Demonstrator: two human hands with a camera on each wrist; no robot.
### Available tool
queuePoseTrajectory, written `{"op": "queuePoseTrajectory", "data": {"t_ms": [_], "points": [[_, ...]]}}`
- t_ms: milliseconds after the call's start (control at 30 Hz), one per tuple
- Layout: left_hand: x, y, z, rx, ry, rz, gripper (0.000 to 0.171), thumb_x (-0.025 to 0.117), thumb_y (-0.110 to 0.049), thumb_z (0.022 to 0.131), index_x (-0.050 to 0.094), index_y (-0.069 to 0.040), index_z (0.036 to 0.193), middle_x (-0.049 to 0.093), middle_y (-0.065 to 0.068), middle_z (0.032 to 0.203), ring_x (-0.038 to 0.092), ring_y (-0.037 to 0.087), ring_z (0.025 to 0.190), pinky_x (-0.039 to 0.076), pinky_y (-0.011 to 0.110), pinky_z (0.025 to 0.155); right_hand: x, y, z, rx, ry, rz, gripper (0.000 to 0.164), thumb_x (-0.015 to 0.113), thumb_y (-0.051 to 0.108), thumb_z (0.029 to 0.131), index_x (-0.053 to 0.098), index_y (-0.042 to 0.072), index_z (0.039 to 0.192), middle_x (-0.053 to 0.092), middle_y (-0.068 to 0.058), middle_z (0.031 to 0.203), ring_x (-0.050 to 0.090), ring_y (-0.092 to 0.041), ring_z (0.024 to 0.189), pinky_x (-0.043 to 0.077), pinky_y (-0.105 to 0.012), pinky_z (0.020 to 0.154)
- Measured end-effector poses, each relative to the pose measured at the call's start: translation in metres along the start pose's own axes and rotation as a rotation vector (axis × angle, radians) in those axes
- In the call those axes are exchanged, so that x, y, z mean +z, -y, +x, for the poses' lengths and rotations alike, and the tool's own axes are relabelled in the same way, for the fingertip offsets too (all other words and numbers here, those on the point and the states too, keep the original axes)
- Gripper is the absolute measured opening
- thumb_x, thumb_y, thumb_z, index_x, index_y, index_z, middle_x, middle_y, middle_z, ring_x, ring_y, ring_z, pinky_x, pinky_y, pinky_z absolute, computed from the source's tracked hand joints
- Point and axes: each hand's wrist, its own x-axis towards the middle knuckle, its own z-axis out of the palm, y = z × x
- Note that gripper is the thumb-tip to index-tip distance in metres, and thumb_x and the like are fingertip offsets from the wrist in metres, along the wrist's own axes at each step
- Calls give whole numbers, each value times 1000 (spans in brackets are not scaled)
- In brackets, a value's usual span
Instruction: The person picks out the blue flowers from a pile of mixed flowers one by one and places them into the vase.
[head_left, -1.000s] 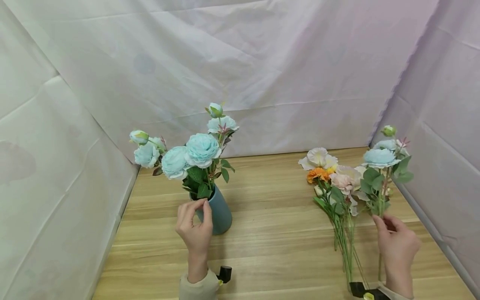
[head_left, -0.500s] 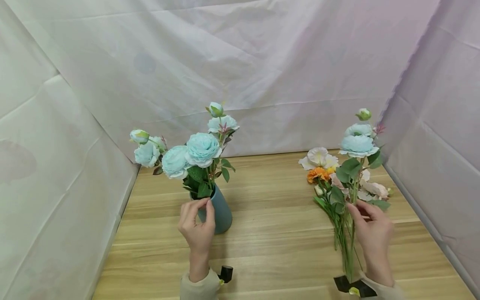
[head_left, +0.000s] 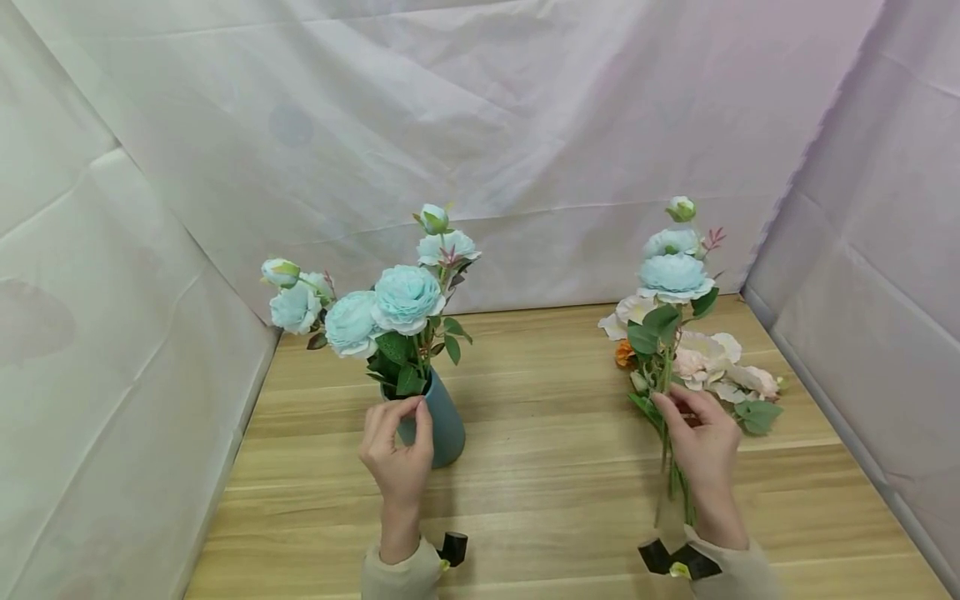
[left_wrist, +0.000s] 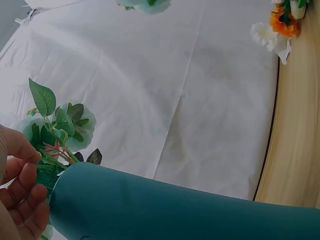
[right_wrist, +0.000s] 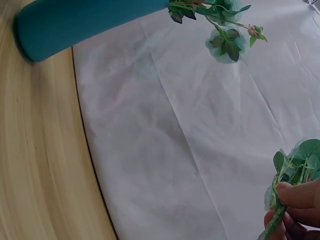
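"Stem [right_wrist: 272, 227] pinched so high — why?"

"Probably to spare the ruffled, cloth-like petals [head_left: 671, 243]: the right hand [head_left: 705, 440] grips just below the leaves [head_left: 656, 328], holding the blue spray [head_left: 677, 279] upright over the counter's far right [head_left: 806, 417]."

"And the left hand [head_left: 397, 457]?"

"Well apart, at the top of the matte teal vase [head_left: 444, 429] — perhaps steadying it; whether it grips, I can't tell."

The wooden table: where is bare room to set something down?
A wide patch of table lies bare between the vase and the loose flowers. Another: between the left cloth wall and left hand. It's crowded around the loose flowers, where the right hand holds a blue flower.
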Motion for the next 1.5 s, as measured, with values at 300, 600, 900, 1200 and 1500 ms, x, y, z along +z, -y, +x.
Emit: {"op": "queuePoseTrajectory", "data": {"t_ms": [300, 600, 900, 1200, 1500], "points": [[8, 0, -6, 51, 20, -34, 14, 67, 16, 66, 68, 5, 74, 60, 15, 70, 53, 27, 66, 44, 24, 64, 18, 10, 0, -17, 14, 96, 16, 75, -5, 74, 72, -7, 89, 59, 15, 75, 54, 9, 67, 41, -5, 56], [20, -6, -13, 78, 87, -66, 14, 68, 14, 67, 69, 3, 76, 61, 11, 71, 55, 25, 67, 44, 25, 65, 32, 19, -4, -18, 56, 135, 14, 73, -1, 78, 72, -7, 91, 64, -7, 78, 55, 6, 70, 43, -7, 57], [25, -9, -16, 53, 114, -72, 10, 68, 8, 73, 70, 0, 79, 63, 8, 74, 57, 22, 71, 45, 27, 66, 38, 43, -6, -60, 72, 177, 15, 70, -12, 75, 69, -12, 91, 63, -18, 76, 55, 7, 70, 43, -7, 56], [33, -14, -20, 69, 147, -95, 13, 67, 9, 73, 70, -3, 80, 63, 7, 74, 55, 21, 68, 44, 27, 63, 53, 33, -10, -100, 105, 212, 16, 72, -11, 74, 71, -8, 90, 66, -20, 84, 55, 8, 73, 44, -7, 57], [41, -19, -27, 46, 192, -116, 14, 66, 8, 74, 70, -4, 80, 62, 4, 75, 55, 19, 70, 45, 27, 61, 52, 71, -11, -153, 138, 262, 14, 68, -18, 73, 67, -15, 87, 61, -24, 76, 56, 3, 70, 45, -10, 55]]}}
